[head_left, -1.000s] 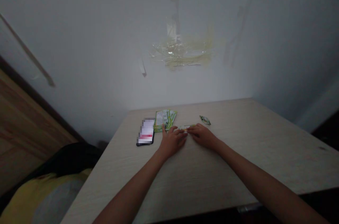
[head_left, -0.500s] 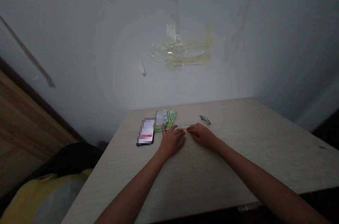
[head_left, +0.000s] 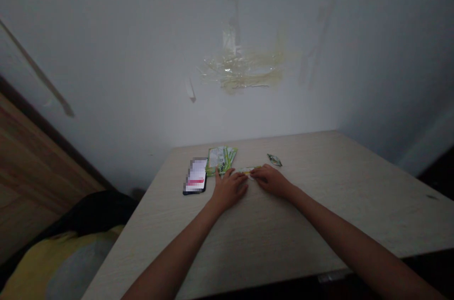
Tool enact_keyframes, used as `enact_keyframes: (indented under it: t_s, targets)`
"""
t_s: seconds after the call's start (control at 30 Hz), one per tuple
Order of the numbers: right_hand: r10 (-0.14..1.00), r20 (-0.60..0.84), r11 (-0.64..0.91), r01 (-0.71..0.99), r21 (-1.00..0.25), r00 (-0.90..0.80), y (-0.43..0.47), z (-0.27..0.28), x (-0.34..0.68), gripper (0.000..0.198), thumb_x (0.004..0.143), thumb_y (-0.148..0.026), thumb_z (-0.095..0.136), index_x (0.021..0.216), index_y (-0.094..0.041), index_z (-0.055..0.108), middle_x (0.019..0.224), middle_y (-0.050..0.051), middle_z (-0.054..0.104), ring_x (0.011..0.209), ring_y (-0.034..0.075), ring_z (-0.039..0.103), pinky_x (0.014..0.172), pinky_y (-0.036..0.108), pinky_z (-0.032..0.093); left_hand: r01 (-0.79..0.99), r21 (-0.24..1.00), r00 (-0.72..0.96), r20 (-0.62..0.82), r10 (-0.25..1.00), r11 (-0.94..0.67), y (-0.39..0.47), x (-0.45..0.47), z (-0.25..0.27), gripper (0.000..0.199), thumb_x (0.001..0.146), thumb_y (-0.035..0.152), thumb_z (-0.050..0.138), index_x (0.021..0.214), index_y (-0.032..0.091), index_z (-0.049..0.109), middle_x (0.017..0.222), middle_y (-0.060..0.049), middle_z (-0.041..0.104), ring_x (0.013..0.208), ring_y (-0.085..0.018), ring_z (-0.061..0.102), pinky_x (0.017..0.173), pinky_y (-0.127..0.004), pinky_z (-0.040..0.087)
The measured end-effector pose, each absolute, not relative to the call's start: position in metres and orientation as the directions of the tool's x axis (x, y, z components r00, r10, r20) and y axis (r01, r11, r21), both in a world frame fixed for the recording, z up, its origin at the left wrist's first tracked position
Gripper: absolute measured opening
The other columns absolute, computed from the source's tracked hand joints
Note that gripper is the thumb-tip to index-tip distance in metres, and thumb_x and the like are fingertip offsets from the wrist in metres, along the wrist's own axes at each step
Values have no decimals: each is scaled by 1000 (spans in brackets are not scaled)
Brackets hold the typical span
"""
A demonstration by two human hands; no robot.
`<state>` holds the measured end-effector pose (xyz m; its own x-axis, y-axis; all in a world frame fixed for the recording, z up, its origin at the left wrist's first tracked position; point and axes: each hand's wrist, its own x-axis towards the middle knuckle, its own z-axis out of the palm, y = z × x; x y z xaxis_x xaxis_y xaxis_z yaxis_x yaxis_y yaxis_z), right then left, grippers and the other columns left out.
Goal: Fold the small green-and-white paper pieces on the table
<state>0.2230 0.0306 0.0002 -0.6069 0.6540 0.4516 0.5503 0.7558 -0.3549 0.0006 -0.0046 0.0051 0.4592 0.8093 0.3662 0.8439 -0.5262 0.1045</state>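
A narrow, flattened green-and-white packet [head_left: 244, 169] lies on the table between my hands, partly hidden by fingers. My left hand [head_left: 228, 190] rests palm-down with its fingers spread, the fingertips touching the near edge of the packet. My right hand [head_left: 272, 180] has its fingers bent together at the packet's right end, pinching it. Just beyond my left hand is a fanned stack of flat green printed packets [head_left: 217, 158]. Beyond my right hand sits a small folded green packet [head_left: 274, 160], apart from the fingers.
A phone [head_left: 196, 177] with a lit, blurred screen lies left of the stack. The pale wooden table [head_left: 319, 158] meets a wall [head_left: 142, 54] marked with old tape. Yellow and grey cloth [head_left: 56, 262] and a dark item lie below the table's left edge.
My left index finger has shifted slightly down off the stack's front edge. My right fingers have moved a little on the packet. The rest looks the same.
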Motion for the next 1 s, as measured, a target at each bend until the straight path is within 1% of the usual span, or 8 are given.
enact_keyframes:
  t_s: [0.13,0.23,0.33,0.5,0.6,0.77,1.0]
  targets:
    - [656,460,753,551,-359,-598,33,-3,225,33,87,-14,53,114,-22,69,116,7,70,103,21,62,93,39,45,834,98,474,376,796,-543,-6,0,6,33,91,48,47,122,39,58,125,2,64,128,-28,44,109,-73,-3]
    - [669,458,742,560,-369,-585,33,-5,225,32,87,-16,54,114,-23,69,116,6,70,103,21,62,93,39,45,832,75,485,382,787,-550,-7,2,9,33,93,46,45,122,39,58,124,1,64,128,-29,43,109,-72,-2]
    - [682,448,730,571,-375,-578,34,-5,225,31,87,-19,55,115,-24,69,116,5,70,103,22,62,93,40,45,828,53,497,390,775,-558,-9,3,11,32,94,44,43,122,39,58,122,2,65,128,-30,43,110,-72,-1]
    - [679,450,734,554,-393,-580,36,-8,225,30,88,-20,55,114,-25,69,116,6,70,105,21,63,94,40,45,828,24,507,393,767,-560,-12,3,12,33,93,45,45,122,41,58,125,1,63,130,-31,41,110,-71,5]
    - [676,460,737,543,-403,-576,38,-10,226,30,87,-20,56,113,-25,69,115,6,70,104,21,64,94,40,45,826,23,513,380,769,-563,-12,1,12,34,92,47,45,123,41,58,127,1,62,131,-33,40,110,-72,6]
    - [687,454,727,551,-411,-567,38,-11,226,30,87,-20,56,113,-25,69,115,5,70,104,21,62,94,38,46,821,31,519,373,769,-570,-13,0,12,36,93,48,44,125,41,56,128,1,61,130,-32,40,110,-72,2]
    - [683,468,730,546,-411,-561,35,-6,224,28,89,-22,55,112,-24,70,112,7,71,102,21,64,92,38,46,835,49,503,333,798,-547,-16,4,7,33,94,48,42,125,48,54,134,2,55,131,-32,39,105,-77,3]
